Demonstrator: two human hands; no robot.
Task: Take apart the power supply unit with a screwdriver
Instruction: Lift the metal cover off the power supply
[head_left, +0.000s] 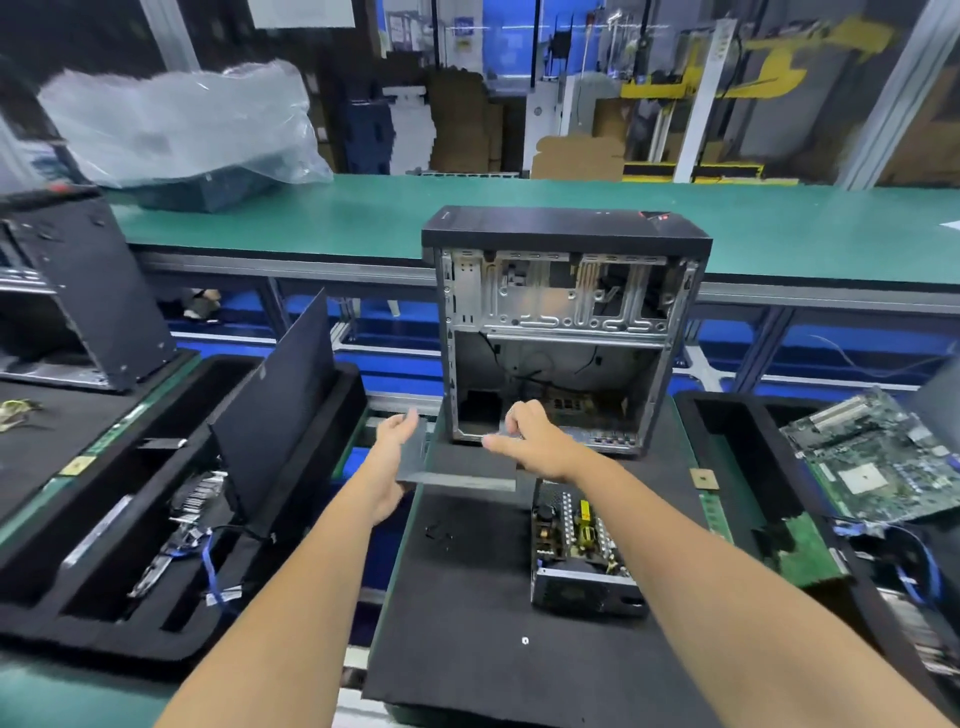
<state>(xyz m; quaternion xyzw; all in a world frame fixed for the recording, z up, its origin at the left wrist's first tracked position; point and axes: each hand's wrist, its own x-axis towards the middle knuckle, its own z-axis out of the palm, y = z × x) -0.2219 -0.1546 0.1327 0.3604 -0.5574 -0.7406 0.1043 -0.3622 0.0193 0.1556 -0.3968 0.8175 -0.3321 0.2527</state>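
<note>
The opened power supply unit lies on a black foam mat, its circuit board with yellow parts exposed. Just beyond it I hold its dark grey metal cover between both hands. My left hand holds the cover's left side, fingers fairly straight. My right hand grips the cover's upper right edge with curled fingers. Behind the cover stands an empty computer case with its side open. No screwdriver shows. A small screw lies on the mat near me.
A black foam tray at left holds cables, metal parts and an upright black panel. At right another tray carries a green motherboard. Another case stands at far left. A green bench with a plastic-wrapped item runs behind.
</note>
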